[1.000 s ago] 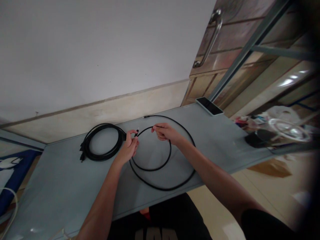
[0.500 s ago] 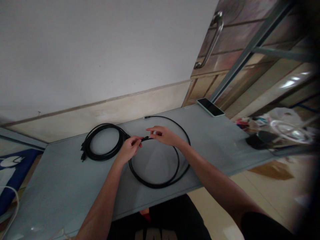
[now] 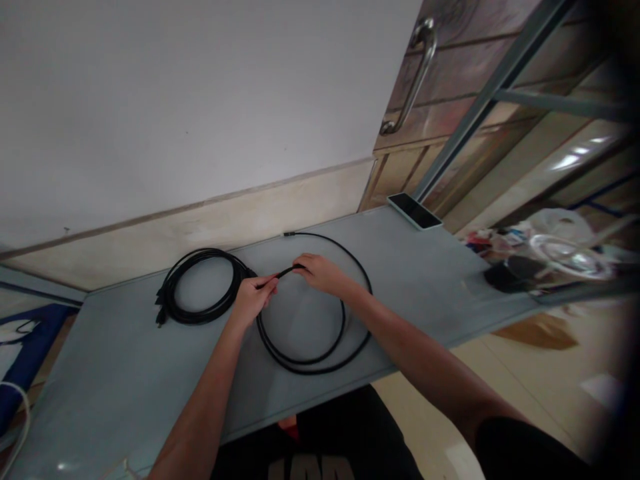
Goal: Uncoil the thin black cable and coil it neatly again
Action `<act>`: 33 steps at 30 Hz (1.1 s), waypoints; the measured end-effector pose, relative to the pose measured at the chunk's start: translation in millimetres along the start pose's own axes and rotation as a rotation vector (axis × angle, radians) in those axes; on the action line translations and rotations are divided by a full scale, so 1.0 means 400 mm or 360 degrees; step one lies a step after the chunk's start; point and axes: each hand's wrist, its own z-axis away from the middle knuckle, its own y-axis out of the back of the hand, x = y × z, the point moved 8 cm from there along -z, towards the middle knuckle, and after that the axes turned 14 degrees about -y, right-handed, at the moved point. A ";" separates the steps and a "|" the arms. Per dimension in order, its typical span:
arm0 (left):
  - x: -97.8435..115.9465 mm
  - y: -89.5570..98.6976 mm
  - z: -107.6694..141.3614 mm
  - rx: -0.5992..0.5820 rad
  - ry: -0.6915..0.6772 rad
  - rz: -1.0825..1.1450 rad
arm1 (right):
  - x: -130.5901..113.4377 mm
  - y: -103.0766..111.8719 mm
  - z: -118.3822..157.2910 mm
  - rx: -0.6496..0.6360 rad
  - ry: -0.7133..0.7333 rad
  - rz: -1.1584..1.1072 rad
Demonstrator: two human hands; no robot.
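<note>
A black cable [image 3: 305,371] lies in wide loops on the grey table, its plug end [image 3: 289,234] resting near the back edge. My left hand [image 3: 253,295] pinches this cable at the upper left of the loops. A short way to the right, my right hand [image 3: 318,273] is closed on the same cable, with a short stretch of it running between the two hands. Just left of my left hand sits a coiled bundle of black cable [image 3: 175,303], with connectors sticking out on its left side.
The grey table [image 3: 120,373] meets a wall [image 3: 190,120] at the back. A phone [image 3: 415,212] lies at its far right corner beside a metal post. Farther right are a dark cup-like object [image 3: 510,274] and plastic-wrapped clutter. A blue item [image 3: 37,360] is at the left.
My right hand has gone from fingers partly spread to closed on the cable. The gap between my hands has widened slightly. The whole view has shifted a little.
</note>
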 end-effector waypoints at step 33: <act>0.079 0.040 -0.007 0.0049 -0.0533 -0.1029 | 0.101 0.093 -0.018 0.0460 -0.0450 -0.0046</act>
